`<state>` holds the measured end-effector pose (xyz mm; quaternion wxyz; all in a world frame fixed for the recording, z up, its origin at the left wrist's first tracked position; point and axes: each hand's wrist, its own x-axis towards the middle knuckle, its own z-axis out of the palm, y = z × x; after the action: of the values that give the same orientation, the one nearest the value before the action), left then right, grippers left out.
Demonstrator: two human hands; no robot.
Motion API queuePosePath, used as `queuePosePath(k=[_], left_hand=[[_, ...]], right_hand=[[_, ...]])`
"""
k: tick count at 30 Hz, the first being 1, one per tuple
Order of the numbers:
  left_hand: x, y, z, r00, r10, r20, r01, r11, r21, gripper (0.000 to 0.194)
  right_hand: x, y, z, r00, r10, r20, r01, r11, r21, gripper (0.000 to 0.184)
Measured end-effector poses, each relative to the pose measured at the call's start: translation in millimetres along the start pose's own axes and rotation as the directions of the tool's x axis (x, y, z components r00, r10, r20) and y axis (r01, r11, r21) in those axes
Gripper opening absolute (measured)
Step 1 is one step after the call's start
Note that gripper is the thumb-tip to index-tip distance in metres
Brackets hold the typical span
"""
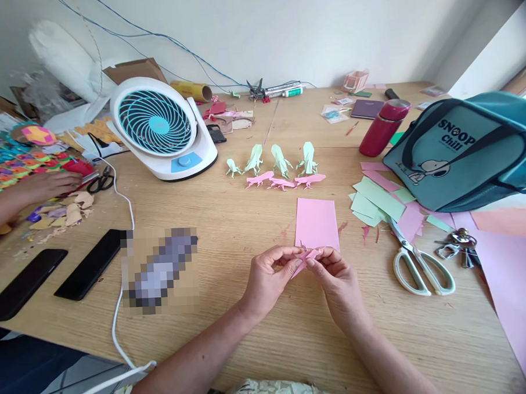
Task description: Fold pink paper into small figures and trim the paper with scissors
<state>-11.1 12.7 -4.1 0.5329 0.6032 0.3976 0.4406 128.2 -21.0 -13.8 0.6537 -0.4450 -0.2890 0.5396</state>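
Between my left hand (269, 278) and my right hand (336, 275), a small folded piece of pink paper (308, 256) is pinched by the thumbs and fingers of both. Fingertips cover much of it, so its full shape is hidden. Just behind my hands lies a flat pink paper sheet (316, 218). Farther back stand several pale green origami figures (281, 161) with thin legs, and in front of them a row of pink origami figures (281, 183).
Right of my hands lie white-handled scissors (418, 271), keys (463, 243) and green and pink paper pieces (378, 198), near a red flask (384, 128) and a teal bag (461, 153). At left are a fan (159, 129), dark phones (91, 265) and another person's hand (55, 184).
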Motion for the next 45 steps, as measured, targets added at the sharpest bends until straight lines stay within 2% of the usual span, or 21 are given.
queuePosePath(k=[6, 10, 17, 20, 23, 26, 30, 32, 34, 40, 43, 45], left_hand=[[2.3, 7.1, 0.3, 0.996, 0.086, -0.012, -0.087, 0.995, -0.038, 0.007], [1.2, 14.6, 2.3, 0.994, 0.095, -0.046, -0.097, 0.994, -0.042, 0.006], [-3.9, 15.4, 8.0, 0.996, 0.05, -0.071, -0.061, 0.985, -0.161, 0.008], [-4.4, 13.3, 9.2, 0.999, -0.026, -0.046, 0.015, 0.972, -0.234, 0.011], [-5.4, 12.5, 10.5, 0.997, -0.07, -0.016, 0.063, 0.96, -0.274, 0.012], [-6.3, 13.6, 9.7, 0.998, 0.025, -0.052, -0.032, 0.988, -0.154, 0.011], [-5.2, 17.6, 3.2, 0.964, 0.257, -0.062, -0.248, 0.96, 0.129, 0.008], [-4.3, 19.7, -0.2, 0.942, 0.334, -0.035, -0.322, 0.928, 0.185, 0.007], [-3.7, 20.6, -2.1, 0.935, 0.353, -0.014, -0.345, 0.92, 0.188, 0.008], [-5.1, 14.7, 2.5, 0.976, 0.211, -0.054, -0.211, 0.977, 0.009, 0.006], [-6.1, 12.8, 6.3, 0.992, 0.107, -0.073, -0.113, 0.99, -0.083, 0.013], [-6.7, 13.0, 7.6, 0.995, 0.065, -0.079, -0.071, 0.994, -0.083, 0.018]], right_hand=[[-2.6, -1.8, 0.7, 0.999, -0.039, 0.036, 0.041, 0.997, -0.064, 0.012], [-3.8, -3.2, 0.7, 0.994, -0.084, 0.067, 0.09, 0.991, -0.102, 0.007], [-3.8, -4.8, -0.1, 0.991, -0.113, 0.071, 0.12, 0.988, -0.094, 0.004], [-3.6, -5.2, 0.1, 0.983, -0.134, 0.124, 0.146, 0.984, -0.098, 0.003], [-5.2, -4.2, -0.7, 0.976, -0.184, 0.116, 0.198, 0.971, -0.13, 0.003], [-8.2, -2.2, -2.6, 0.966, -0.233, 0.108, 0.251, 0.948, -0.194, 0.005], [-10.7, -1.1, -5.4, 0.942, -0.281, 0.182, 0.32, 0.916, -0.241, 0.01], [-10.8, -2.2, -6.6, 0.934, -0.284, 0.217, 0.334, 0.909, -0.251, 0.014], [-10.4, -4.0, -7.5, 0.93, -0.275, 0.245, 0.336, 0.905, -0.261, 0.015], [-9.2, -6.1, -7.5, 0.945, -0.211, 0.251, 0.269, 0.936, -0.228, 0.013], [-9.1, -5.0, -5.6, 0.958, -0.173, 0.229, 0.219, 0.957, -0.191, 0.009], [-8.9, -5.0, -3.6, 0.968, -0.147, 0.204, 0.182, 0.97, -0.164, 0.005]])
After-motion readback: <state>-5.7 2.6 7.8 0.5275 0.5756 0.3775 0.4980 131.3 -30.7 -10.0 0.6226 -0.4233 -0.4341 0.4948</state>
